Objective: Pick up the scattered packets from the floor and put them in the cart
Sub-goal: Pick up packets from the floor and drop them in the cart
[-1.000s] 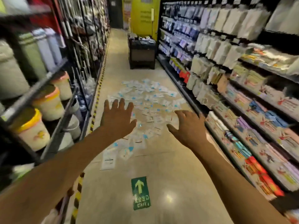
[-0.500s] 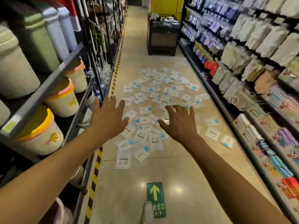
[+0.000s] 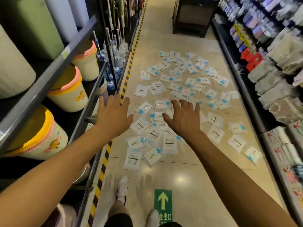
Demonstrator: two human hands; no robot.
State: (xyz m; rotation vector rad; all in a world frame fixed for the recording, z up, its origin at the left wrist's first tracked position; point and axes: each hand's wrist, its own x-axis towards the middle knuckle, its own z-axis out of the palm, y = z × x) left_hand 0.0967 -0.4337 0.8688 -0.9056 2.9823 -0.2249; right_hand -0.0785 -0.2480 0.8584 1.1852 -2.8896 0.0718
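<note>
Several flat white packets (image 3: 169,145) with blue tabs lie scattered over the beige aisle floor ahead of me, from about mid-frame back toward a dark cart (image 3: 191,15) standing at the far end of the aisle. My left hand (image 3: 113,115) is stretched forward, palm down, fingers spread, holding nothing. My right hand (image 3: 183,118) reaches out the same way over the near packets, also empty. Both hands hover well above the floor.
Shelves with lidded bins (image 3: 67,90) line the left side, with a yellow-black striped strip (image 3: 105,161) along their base. Packed product shelves (image 3: 278,89) run along the right. A green exit arrow sticker (image 3: 163,203) lies on the floor by my white shoes (image 3: 123,187).
I have walked forward: the packets and the cart are closer and larger, and the view tilts further down. My feet have come into view. Both hands stay open and outstretched.
</note>
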